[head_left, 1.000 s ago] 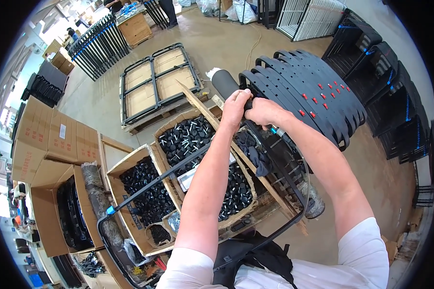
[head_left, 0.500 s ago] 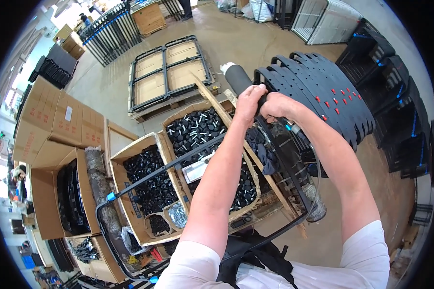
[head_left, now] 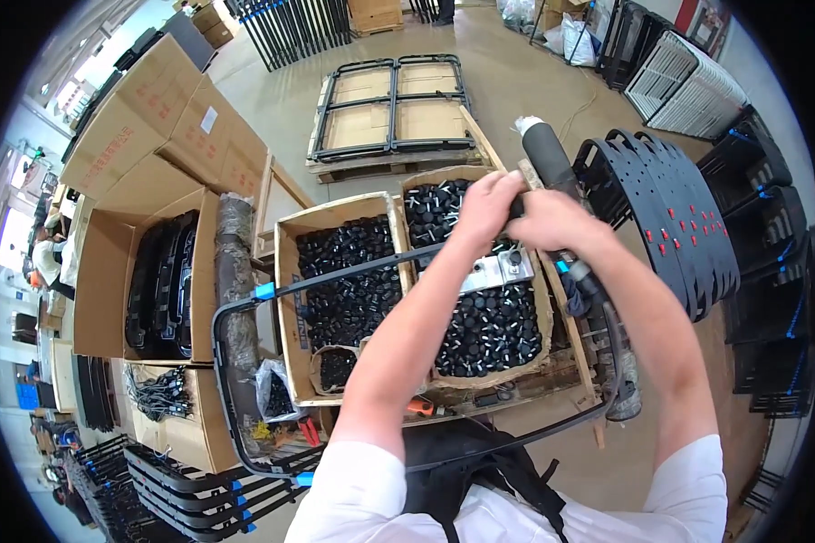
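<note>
My left hand [head_left: 491,213] and my right hand [head_left: 557,220] are closed close together, with fingers curled around a small dark piece between them that I cannot make out. They are at the far right part of a bent black metal tube frame [head_left: 507,445], which loops around in front of my body. Blue wrap [head_left: 263,290] marks the frame's left bar. Beneath my right wrist is a dark tool-like piece with a teal ring [head_left: 562,267]. Just beyond my hands, a dark foam-covered roll [head_left: 547,152] sticks up.
Below the frame, cardboard boxes hold many black knobs [head_left: 349,271] and black-headed bolts [head_left: 493,330]. A silver-white box [head_left: 498,271] lies on the bolts. Left stands a carton [head_left: 100,308] with black parts. Curved black panels with red clips [head_left: 670,208] stand right; flat frames [head_left: 394,104] lie on a pallet ahead.
My view has turned left, so the boxes and panels now appear farther right. Both hands remain together at the same place, with the fingers slightly shifted, and the frame sits more level.
</note>
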Demonstrator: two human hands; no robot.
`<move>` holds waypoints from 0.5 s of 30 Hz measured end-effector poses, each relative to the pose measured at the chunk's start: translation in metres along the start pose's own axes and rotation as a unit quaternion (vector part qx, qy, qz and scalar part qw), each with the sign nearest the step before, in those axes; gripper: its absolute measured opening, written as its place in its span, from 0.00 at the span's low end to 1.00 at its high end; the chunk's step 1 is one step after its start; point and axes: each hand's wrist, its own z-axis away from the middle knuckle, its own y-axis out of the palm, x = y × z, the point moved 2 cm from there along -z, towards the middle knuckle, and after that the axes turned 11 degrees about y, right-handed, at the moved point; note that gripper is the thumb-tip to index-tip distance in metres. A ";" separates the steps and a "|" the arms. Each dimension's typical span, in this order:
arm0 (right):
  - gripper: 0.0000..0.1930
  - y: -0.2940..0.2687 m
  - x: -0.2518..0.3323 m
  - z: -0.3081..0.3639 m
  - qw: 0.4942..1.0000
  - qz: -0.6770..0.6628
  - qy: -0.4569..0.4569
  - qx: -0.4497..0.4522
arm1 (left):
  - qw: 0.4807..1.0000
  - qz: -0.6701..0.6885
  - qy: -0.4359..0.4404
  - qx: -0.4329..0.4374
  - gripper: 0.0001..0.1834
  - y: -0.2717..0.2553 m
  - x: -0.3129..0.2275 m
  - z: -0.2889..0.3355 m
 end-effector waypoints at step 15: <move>0.18 0.088 0.167 0.005 0.999 0.003 -0.040 0.029 | 0.998 -0.028 -0.001 -0.047 0.16 -0.175 -0.059 0.049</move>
